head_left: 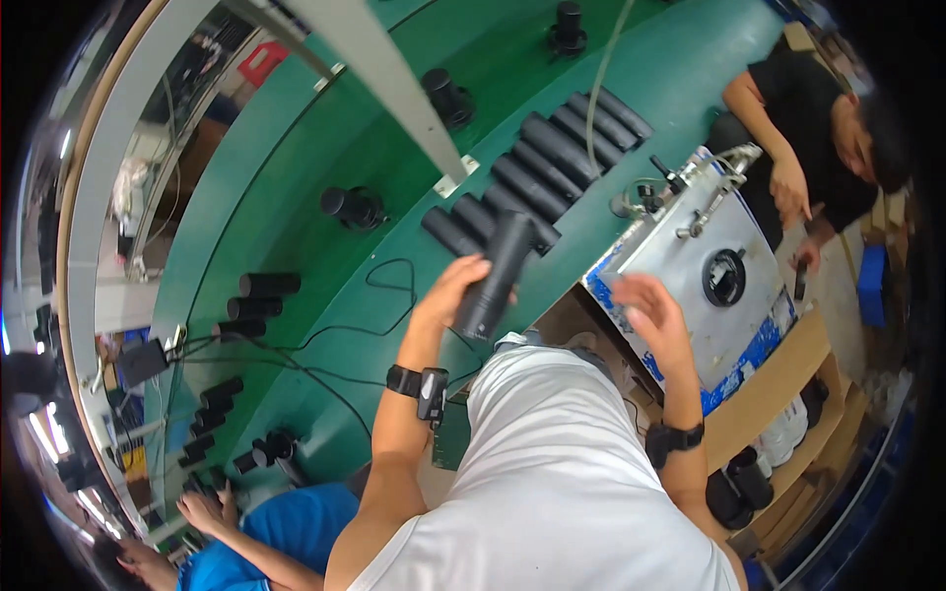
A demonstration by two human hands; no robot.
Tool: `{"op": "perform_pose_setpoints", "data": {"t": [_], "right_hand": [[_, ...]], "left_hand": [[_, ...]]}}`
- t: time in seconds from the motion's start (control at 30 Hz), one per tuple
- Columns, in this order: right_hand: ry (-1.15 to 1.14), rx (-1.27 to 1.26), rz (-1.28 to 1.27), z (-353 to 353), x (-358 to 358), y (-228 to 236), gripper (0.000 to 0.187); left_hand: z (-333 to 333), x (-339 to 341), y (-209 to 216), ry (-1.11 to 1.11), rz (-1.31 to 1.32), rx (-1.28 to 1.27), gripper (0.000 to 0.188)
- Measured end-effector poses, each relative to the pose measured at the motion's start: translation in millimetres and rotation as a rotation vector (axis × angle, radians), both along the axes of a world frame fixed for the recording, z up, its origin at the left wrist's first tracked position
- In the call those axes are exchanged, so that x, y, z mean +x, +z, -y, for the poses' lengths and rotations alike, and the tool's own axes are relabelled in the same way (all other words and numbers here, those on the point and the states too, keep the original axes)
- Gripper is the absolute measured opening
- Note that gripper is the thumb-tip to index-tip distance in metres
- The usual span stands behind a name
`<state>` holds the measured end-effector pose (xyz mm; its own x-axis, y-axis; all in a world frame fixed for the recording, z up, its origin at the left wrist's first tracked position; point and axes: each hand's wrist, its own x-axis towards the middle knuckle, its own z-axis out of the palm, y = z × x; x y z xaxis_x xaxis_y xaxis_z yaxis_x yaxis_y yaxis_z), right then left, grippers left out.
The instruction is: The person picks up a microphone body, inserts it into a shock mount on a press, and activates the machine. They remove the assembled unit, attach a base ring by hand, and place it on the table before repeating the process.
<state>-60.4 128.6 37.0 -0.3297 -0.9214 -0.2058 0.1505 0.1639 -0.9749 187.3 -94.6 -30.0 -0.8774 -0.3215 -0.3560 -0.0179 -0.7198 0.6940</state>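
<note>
My left hand (449, 293) is wrapped round a black cylindrical tube (498, 271), which it holds tilted over the near edge of the green table (340, 295). Apart from it, my right hand (650, 310) is raised with its fingers partly spread and nothing seen in them. Just beyond the held tube lies a row of similar black tubes (537, 163), side by side on the table. Near my right hand stands a metal-topped fixture (690, 256) with a black ring (724, 278) set in its plate and a clamp (695, 222) at its far side.
A grey post (394, 79) rises from the table. Black cables (325, 369) run across the left part. More black parts (352, 207) stand on the green conveyor. One person in blue (286, 532) works at lower left, another in black (798, 128) at right, beside cardboard boxes (769, 394).
</note>
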Motion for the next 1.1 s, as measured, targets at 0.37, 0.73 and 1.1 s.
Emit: {"op": "perform_pose_setpoints", "data": {"t": [0.37,0.73,1.1], "right_hand": [[-0.238,-0.501,0.387,-28,-46,4,0.083],[-0.733,-0.77,0.396,-96,-28,11,0.064],[-0.803,-0.607,0.044,-119,-25,49,0.064]], "left_hand": [[-94,-150,49,-0.57,-0.207,0.424,0.062],[-113,-178,78,-0.151,-0.38,-0.856,0.062],[-109,-208,86,-0.422,-0.48,-0.536,0.064]]}}
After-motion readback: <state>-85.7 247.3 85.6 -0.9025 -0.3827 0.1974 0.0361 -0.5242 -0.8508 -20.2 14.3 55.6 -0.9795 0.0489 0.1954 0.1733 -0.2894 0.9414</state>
